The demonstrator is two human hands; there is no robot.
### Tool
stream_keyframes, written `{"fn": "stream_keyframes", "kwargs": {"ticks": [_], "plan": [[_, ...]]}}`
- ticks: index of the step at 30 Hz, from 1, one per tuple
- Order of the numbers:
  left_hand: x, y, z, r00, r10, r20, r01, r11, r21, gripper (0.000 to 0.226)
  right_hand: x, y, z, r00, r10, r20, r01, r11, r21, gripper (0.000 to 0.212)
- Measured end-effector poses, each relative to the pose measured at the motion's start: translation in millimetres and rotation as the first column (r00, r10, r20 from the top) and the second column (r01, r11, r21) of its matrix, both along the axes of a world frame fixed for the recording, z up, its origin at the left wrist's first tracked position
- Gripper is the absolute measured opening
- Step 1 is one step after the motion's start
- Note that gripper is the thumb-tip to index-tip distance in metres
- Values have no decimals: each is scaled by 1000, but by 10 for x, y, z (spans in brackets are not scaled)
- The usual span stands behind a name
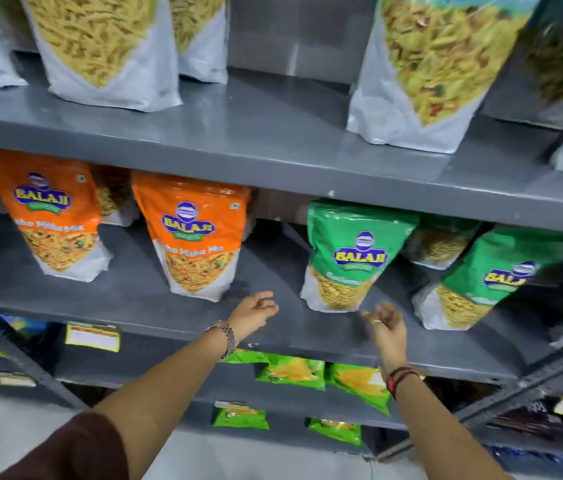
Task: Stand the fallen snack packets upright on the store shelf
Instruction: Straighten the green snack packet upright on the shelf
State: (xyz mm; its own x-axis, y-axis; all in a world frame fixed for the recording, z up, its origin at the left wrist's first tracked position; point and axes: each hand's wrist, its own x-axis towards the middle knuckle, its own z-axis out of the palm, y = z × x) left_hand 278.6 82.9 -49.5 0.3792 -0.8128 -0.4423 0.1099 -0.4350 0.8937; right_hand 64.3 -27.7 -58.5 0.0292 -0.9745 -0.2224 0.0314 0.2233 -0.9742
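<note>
Yellow price label (92,337), perhaps; pale floor (13,424).

"BALAJI" reads on 2 orange packets (52,216) and 2 green packets (349,254).

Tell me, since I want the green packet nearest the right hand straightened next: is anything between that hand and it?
Nothing visible. The right hand is open just below and right of the green packet, with only bare shelf between them.

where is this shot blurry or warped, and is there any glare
Head view: motion blur smears the right edge, worst on the far-right green packet and the right hand; wide-angle bends the grey shelf; soft glare on the orange packet top.
</note>
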Motion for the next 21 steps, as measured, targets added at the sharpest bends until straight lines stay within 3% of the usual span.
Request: {"fn": "stream_keyframes", "kwargs": {"ticks": [3, 7, 12, 14, 17, 21], "plan": [[-308, -248, 56, 992, -27, 122, 29, 999, -16, 65, -99, -240, 151, 985, 171, 8, -171, 985, -2, 62], [-536, -501, 177, 987, -53, 150, 58, 998, -33, 84, -165, -420, 228, 931, 363, 32, -363, 932, 10, 78], [-700, -700, 199, 982, -87, 167, 104, 989, -101, 77, -212, -514, 197, 831, 555, 36, -554, 832, -32, 53], [-749, -715, 170, 985, -68, 157, 86, 990, -112, 72, -224, -544, 126, 840, 540, 46, -539, 842, -33, 43], [-795, -707, 168, 973, 19, 229, 24, 983, -181, 52, -219, -585, 77, 890, 456, 30, -454, 889, -53, 45], [-707, -751, 228, 901, 375, 217, -260, 869, -420, 40, -183, -663, 188, 945, 326, 14, -314, 920, -233, 35]]}}
